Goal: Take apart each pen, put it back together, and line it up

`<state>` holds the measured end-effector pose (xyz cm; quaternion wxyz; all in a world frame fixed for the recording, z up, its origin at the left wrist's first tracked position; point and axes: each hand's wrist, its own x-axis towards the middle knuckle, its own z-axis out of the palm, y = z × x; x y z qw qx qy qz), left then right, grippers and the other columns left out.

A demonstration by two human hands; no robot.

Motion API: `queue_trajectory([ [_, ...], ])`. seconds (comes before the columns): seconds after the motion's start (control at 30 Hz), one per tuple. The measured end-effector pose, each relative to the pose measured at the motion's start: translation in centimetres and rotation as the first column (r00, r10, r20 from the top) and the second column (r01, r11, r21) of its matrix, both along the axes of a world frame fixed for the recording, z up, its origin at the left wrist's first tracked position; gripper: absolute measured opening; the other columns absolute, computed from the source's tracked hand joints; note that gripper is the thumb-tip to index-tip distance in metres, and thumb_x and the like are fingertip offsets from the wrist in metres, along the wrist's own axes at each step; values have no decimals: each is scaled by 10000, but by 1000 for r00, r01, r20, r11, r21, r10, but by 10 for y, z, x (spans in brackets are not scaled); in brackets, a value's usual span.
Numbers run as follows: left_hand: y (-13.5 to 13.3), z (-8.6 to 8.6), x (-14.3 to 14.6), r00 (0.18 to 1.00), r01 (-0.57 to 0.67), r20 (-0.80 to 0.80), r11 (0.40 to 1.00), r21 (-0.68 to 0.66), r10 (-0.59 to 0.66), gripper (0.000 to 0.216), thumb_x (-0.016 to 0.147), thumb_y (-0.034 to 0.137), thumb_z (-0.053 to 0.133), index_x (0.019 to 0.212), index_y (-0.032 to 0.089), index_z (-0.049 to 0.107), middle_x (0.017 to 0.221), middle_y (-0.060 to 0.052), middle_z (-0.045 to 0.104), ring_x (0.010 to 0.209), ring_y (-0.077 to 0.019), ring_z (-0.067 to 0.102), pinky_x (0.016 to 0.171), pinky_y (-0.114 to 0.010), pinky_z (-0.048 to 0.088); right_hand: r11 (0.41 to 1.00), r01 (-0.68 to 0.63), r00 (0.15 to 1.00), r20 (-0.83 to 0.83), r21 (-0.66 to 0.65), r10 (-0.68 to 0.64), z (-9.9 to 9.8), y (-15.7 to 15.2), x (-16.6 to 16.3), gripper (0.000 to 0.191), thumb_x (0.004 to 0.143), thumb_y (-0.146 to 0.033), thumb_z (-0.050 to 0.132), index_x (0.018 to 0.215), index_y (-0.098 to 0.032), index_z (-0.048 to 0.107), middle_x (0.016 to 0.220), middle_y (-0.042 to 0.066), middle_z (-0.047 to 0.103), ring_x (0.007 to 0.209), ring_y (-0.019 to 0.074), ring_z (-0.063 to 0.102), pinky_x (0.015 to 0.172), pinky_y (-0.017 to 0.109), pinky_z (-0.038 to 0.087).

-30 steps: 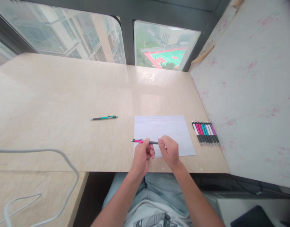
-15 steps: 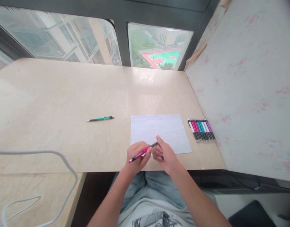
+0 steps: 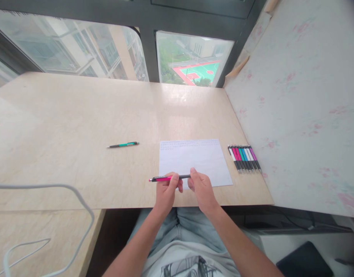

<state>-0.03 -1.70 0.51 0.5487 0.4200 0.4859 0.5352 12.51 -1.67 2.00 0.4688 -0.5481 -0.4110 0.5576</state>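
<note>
While hands (image 3: 166, 191) (image 3: 202, 189) grip a pink pen (image 3: 164, 178), paper (image 3: 191, 159) below, desk (image 3: 79, 119) bearing pens (image 3: 244, 158)

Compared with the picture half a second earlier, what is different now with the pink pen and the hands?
The pink pen has swung: its pink end pointed down-left, now points left, nearly level in the picture. The left hand turned with it; the right hand is at its dark end. Green pen, paper and pen row stayed.

Nothing can be read. Rows of small writing (image 3: 189, 143) run along the far edge of the paper (image 3: 191, 159), too tiny to make out; any lettering on the pink pen (image 3: 166, 178) is illegible.
</note>
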Motion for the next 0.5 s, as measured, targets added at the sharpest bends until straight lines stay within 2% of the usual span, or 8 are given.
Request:
queue_trajectory([
  [0.07, -2, 1, 7, 977, -11, 209, 985, -174, 48, 425, 879, 489, 598, 603, 167, 581, 522, 4, 533, 471, -110, 479, 494, -247, 375, 989, -21, 980, 197, 146, -8, -2, 1, 2, 530, 992, -526, 388, 563, -218, 342, 522, -46, 325, 509, 108, 305, 513, 286, 239],
  [0.17, -2, 7, 11, 930, 53, 360, 945, -323, 71, 430, 836, 488, 644, 572, 159, 562, 467, 18, 491, 436, -92, 442, 452, -226, 321, 919, -156, 899, 438, 363, -21, -3, 5, 10, 476, 1026, -414, 342, 592, -219, 357, 544, -34, 370, 521, 118, 353, 531, 289, 275],
  [0.23, -2, 11, 10, 901, 100, 426, 918, -383, 79, 424, 819, 467, 667, 558, 155, 546, 449, 29, 468, 418, -75, 414, 441, -214, 292, 821, -287, 829, 558, 494, -46, -2, 11, 18, 440, 1029, -335, 336, 605, -223, 365, 561, -25, 391, 537, 127, 372, 549, 295, 295],
  [0.3, -3, 16, 9, 859, 157, 504, 889, -430, 92, 428, 812, 455, 676, 546, 158, 520, 438, 44, 437, 402, -59, 378, 439, -209, 279, 693, -415, 765, 638, 589, -84, 1, 17, 25, 399, 1015, -265, 357, 618, -228, 377, 576, -14, 410, 563, 141, 377, 566, 304, 304],
  [0.4, -6, 20, 9, 809, 243, 582, 854, -460, 83, 456, 819, 474, 665, 533, 165, 488, 435, 59, 393, 387, -49, 334, 438, -213, 272, 553, -541, 721, 688, 634, -83, 5, 24, 33, 355, 981, -216, 415, 627, -232, 390, 598, 0, 440, 596, 158, 383, 585, 315, 309],
  [0.43, -6, 20, 9, 817, 241, 572, 859, -452, 72, 464, 825, 486, 658, 535, 165, 491, 438, 57, 395, 390, -53, 340, 440, -216, 272, 548, -542, 731, 679, 636, -65, 6, 25, 34, 354, 974, -220, 426, 623, -232, 386, 601, 0, 438, 599, 159, 384, 589, 316, 309],
  [0.47, -7, 20, 9, 840, 214, 539, 876, -432, 60, 465, 831, 498, 652, 543, 164, 506, 444, 51, 410, 399, -60, 361, 446, -219, 280, 581, -515, 754, 655, 630, -42, 6, 25, 33, 362, 973, -234, 431, 615, -231, 376, 596, -6, 424, 593, 156, 380, 588, 315, 307],
  [0.5, -7, 20, 9, 874, 167, 483, 902, -398, 51, 460, 837, 508, 646, 558, 161, 529, 458, 39, 441, 417, -71, 393, 458, -224, 296, 648, -461, 791, 612, 606, -10, 6, 24, 32, 380, 976, -257, 434, 604, -230, 361, 585, -16, 398, 577, 148, 369, 578, 310, 299],
])
